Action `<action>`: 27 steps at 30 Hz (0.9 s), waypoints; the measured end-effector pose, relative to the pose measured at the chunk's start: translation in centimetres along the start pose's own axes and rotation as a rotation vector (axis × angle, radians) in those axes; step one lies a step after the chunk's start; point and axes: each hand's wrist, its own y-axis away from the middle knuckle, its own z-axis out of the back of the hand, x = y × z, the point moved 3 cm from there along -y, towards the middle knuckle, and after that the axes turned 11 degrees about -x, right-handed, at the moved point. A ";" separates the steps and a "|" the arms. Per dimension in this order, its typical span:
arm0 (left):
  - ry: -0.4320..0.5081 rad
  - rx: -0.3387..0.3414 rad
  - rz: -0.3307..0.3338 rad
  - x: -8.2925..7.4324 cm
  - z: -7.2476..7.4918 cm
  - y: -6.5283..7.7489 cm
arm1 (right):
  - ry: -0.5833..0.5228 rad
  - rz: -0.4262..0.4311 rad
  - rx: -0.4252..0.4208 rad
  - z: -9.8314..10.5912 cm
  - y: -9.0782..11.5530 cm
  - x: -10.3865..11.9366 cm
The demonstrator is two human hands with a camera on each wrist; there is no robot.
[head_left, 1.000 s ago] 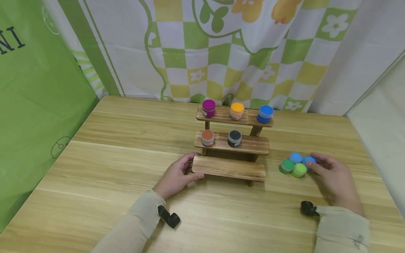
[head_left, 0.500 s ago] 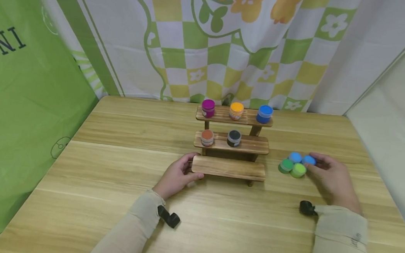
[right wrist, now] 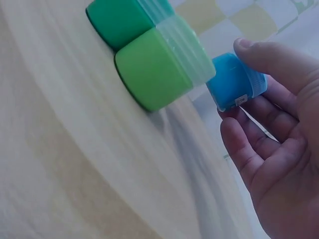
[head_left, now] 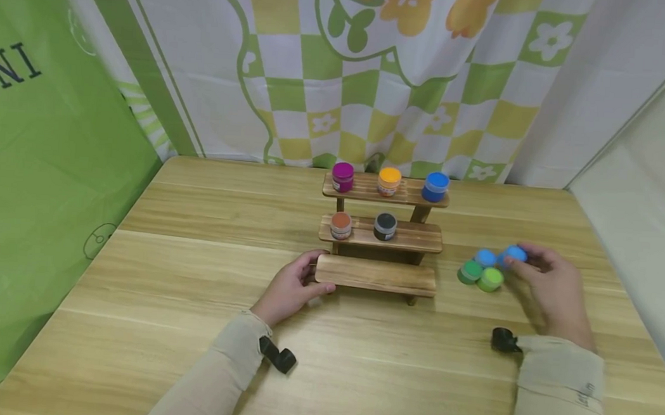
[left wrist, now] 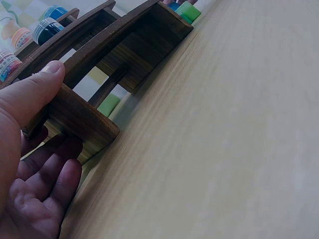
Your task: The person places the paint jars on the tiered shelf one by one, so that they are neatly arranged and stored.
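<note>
My right hand (head_left: 556, 294) pinches a blue paint jar (right wrist: 237, 82) between thumb and fingers, and the jar is raised off the table. Close beside it stand a lighter blue jar (head_left: 485, 259), a dark green jar (head_left: 469, 272) and a light green jar (right wrist: 159, 67). My left hand (head_left: 293, 289) grips the left end of a three-tier wooden display stand (head_left: 375, 275), its thumb over the lowest step and its fingers at the side panel. Purple (head_left: 342, 177), orange (head_left: 389, 182) and blue (head_left: 435, 186) jars fill the top step. Brown (head_left: 341, 226) and black (head_left: 385, 226) jars sit on the middle one.
The wood-grain table (head_left: 194, 224) reaches back to a checked, flowered curtain (head_left: 373, 96). A green fabric panel (head_left: 42, 183) borders it on the left, a pale one (head_left: 651, 144) on the right. Both wrists wear black camera mounts (head_left: 278, 355).
The right hand has lifted the blue jar up and slightly away from the other loose jars. The left hand and the stand have stayed in place.
</note>
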 end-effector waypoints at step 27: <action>-0.003 0.004 -0.023 -0.1 0.0 -0.1 | -0.073 0.070 -0.050 -0.8 1.3 5.4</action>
